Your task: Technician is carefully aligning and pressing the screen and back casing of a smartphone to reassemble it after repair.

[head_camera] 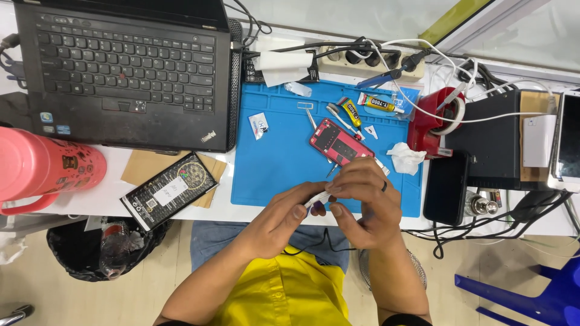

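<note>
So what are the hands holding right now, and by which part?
Both hands pinch a small white strip-like piece between them: the left hand takes its near end, the right hand its far end. What the piece is cannot be told.

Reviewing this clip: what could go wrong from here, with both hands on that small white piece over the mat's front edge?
The small white piece, pinched between left hand and right hand, sits over the blue mat's front edge; if dropped, it may fall to the floor. The opened red phone lies right behind the hands, so a wrist might nudge it.
</note>
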